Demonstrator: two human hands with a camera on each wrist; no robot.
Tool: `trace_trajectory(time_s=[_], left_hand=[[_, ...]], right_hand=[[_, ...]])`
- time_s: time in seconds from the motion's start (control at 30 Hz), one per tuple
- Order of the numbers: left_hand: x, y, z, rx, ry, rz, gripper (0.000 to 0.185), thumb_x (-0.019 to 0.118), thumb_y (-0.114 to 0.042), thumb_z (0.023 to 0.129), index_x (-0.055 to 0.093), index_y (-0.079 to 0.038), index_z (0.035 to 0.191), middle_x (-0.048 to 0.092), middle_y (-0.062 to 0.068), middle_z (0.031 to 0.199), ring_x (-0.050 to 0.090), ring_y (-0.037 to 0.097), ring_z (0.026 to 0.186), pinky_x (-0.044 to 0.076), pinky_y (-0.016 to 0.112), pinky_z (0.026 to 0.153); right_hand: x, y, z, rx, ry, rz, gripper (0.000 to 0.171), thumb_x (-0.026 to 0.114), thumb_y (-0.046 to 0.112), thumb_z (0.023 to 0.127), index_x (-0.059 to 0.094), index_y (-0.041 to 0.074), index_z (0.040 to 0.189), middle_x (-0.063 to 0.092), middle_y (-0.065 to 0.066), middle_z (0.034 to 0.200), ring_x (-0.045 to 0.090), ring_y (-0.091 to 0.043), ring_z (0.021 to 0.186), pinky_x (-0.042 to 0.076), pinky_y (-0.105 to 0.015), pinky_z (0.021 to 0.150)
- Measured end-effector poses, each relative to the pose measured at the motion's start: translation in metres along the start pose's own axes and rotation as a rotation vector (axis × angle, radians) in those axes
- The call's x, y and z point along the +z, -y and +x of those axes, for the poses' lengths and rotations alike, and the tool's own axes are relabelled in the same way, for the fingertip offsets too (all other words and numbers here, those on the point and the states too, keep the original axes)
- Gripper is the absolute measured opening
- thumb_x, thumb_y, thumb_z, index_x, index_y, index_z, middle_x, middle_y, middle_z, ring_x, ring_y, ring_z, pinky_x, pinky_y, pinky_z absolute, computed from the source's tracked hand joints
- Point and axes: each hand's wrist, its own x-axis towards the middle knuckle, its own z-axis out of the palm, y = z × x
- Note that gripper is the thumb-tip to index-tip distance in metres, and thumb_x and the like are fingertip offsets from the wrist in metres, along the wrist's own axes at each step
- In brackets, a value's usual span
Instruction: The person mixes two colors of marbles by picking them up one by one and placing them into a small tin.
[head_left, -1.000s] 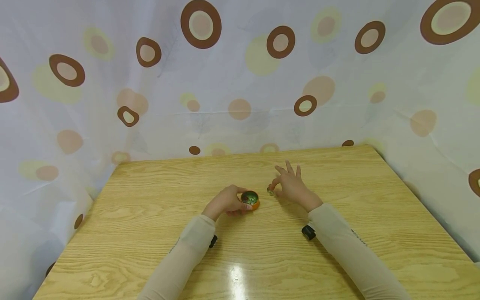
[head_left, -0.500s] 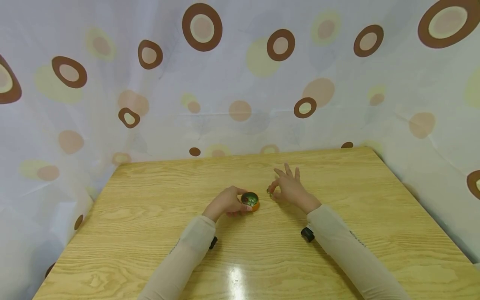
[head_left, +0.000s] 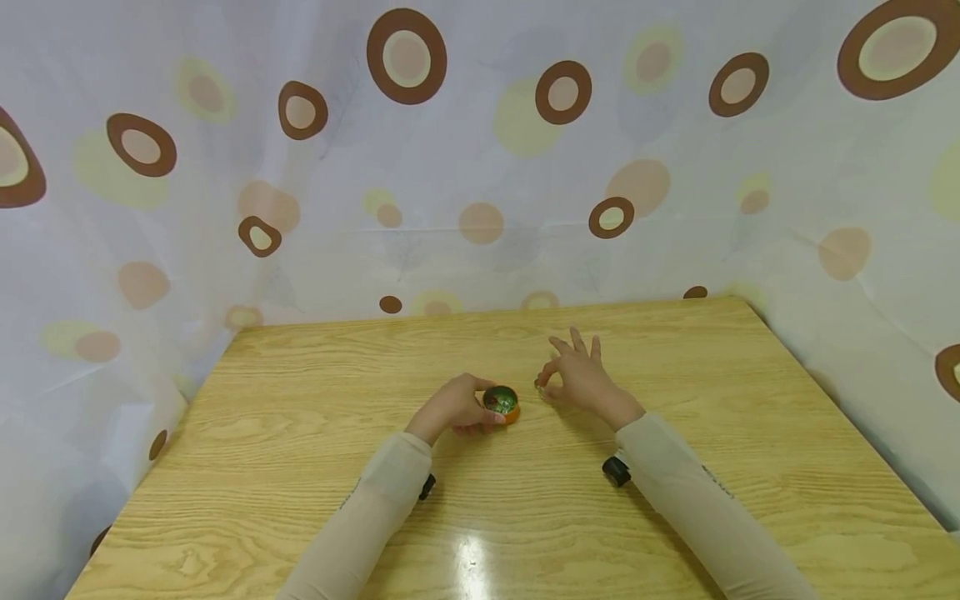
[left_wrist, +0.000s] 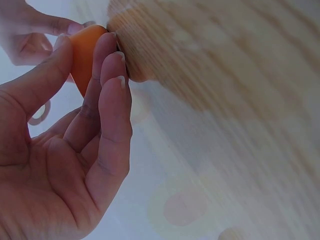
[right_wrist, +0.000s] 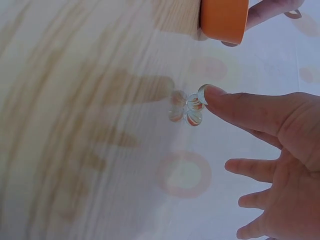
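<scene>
My left hand (head_left: 453, 402) grips a small round orange cup (head_left: 513, 415), its thumb on one side and fingers on the other. Small shiny pieces lie inside the dark green interior, too small to tell apart in the head view. To the right of the cup, my right hand (head_left: 588, 383) pinches a clear glass marble (right_wrist: 201, 94) between thumb and index finger, the other fingers spread. Directly beside that marble, more glass marbles (right_wrist: 193, 118) with coloured swirls rest on the table, mirrored in its gloss. In the left wrist view the cup (left_wrist: 86, 55) hides its contents.
The wooden table (head_left: 300, 483) has a glossy top that reflects light near its front. Behind it and along its sides hangs a pale sheet (head_left: 480, 150) with brown and yellow ring patterns. A black wrist device (head_left: 617, 471) sits under the right sleeve.
The right fingertips have come slightly left and lower over the marbles, covering more of them in the head view. The left hand and cup hold still; the head view tilts a little.
</scene>
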Motion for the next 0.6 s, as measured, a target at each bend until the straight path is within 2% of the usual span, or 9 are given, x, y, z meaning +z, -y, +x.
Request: trace_trajectory(time_s=[0.27, 0.6], left_hand=[[0.0, 0.0005, 0.0002, -0.005, 0.01, -0.011, 0.066, 0.076, -0.023, 0.084, 0.048, -0.005, 0.141, 0.07, 0.005, 0.07, 0.066, 0.02, 0.058, 0.054, 0.032, 0.053], [-0.0003, -0.001, -0.0007, -0.018, 0.018, -0.023, 0.065, 0.076, -0.022, 0.085, 0.049, -0.004, 0.141, 0.07, 0.005, 0.07, 0.066, 0.019, 0.059, 0.054, 0.031, 0.055]], right_hand=[[-0.0017, 0.0021, -0.0015, 0.008, -0.018, 0.011, 0.009, 0.079, 0.014, 0.08, 0.076, 0.014, 0.089, 0.034, -0.029, 0.147, 0.008, -0.057, 0.138, 0.002, -0.077, 0.101], [0.0006, 0.008, 0.0028, -0.037, -0.079, 0.052, 0.009, 0.08, 0.019, 0.08, 0.075, 0.016, 0.087, 0.032, -0.027, 0.149, 0.006, -0.055, 0.139, 0.001, -0.075, 0.102]])
